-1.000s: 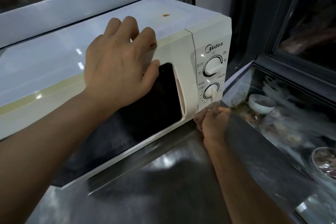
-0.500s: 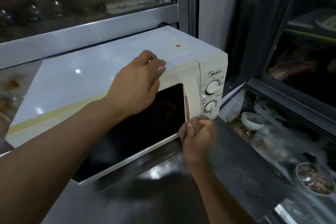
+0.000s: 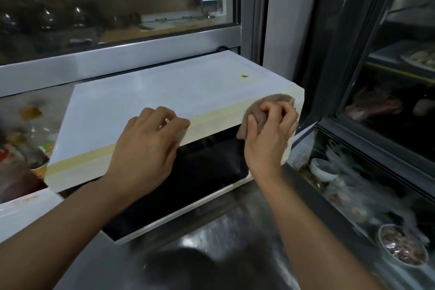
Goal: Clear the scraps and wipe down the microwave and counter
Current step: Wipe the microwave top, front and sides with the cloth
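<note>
Two hands: both are working at the microwave's front top edge.
Right fingers (image 3: 277, 110): curling round a bunched brown cloth (image 3: 268, 106) and pinching it against the upper right front corner.
Right hand (image 3: 266, 139): pressing the cloth over the control panel, which it is hiding from view.
Left fingers (image 3: 174, 122): lying loosely bent and slightly apart on the yellowed front rim, gripping nothing.
Left hand (image 3: 146, 155): resting on the casing above the dark door glass, apparently bracing it.
Microwave (image 3: 150, 101): sitting on the steel counter (image 3: 235, 238) below a window, door shut.
Orange spot (image 3: 244, 76): showing on the white top, behind the cloth and apart from it.
Technique, as a judgement: keeping the left palm firm should be stopping the oven from sliding; overlapping strokes along the rim, then back across the top, would be reaching the spot.
Bowls (image 3: 322, 169): standing at right, near the counter's edge, blurred.
</note>
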A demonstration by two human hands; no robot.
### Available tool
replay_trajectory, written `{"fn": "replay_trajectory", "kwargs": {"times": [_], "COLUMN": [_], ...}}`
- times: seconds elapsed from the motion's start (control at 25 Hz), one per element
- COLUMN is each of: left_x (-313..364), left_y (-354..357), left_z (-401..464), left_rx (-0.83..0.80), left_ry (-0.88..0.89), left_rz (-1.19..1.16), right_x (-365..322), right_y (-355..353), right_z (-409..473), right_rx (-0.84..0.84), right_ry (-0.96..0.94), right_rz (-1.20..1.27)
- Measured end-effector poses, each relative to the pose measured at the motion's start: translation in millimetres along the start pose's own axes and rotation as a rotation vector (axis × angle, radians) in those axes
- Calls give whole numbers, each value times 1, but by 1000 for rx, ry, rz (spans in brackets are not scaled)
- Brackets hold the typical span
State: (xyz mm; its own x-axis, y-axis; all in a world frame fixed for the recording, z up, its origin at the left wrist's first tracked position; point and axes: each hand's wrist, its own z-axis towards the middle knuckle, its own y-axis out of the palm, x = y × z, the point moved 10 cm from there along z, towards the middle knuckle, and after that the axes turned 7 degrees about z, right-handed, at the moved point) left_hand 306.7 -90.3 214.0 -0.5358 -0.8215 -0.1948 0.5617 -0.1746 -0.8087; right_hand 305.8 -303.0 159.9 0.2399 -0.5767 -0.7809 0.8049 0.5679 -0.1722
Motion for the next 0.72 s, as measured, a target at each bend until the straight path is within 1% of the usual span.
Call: {"fn": "replay_trajectory", "kwargs": {"times": [0.08, 0.24, 0.36, 0.4, 0.48, 0.6, 0.72], "left_x": [-1, 1, 0, 0, 1, 0, 0], "left_y": [2, 3, 3, 3, 4, 5, 4], "left_z": [0, -1, -2, -2, -2, -2, -2], "left_rx": [18, 31, 39, 39, 37, 46, 56], "left_ry": [-3, 48, 62, 63, 67, 60, 41], "left_rz": [-12, -25, -62, -67, -75, -70, -60], "right_x": [24, 71, 84, 83, 66, 24, 9], "right_y": [5, 11, 14, 15, 10, 3, 5], "right_z": [-23, -66, -76, -74, -58, -19, -5], "right_rx": [-26, -31, -94, -118, -124, -53, -15], "right_ry": [-24, 71, 141, 156, 120, 0, -40], "right_rz": [5, -5, -34, -37, -35, -47, -24]}}
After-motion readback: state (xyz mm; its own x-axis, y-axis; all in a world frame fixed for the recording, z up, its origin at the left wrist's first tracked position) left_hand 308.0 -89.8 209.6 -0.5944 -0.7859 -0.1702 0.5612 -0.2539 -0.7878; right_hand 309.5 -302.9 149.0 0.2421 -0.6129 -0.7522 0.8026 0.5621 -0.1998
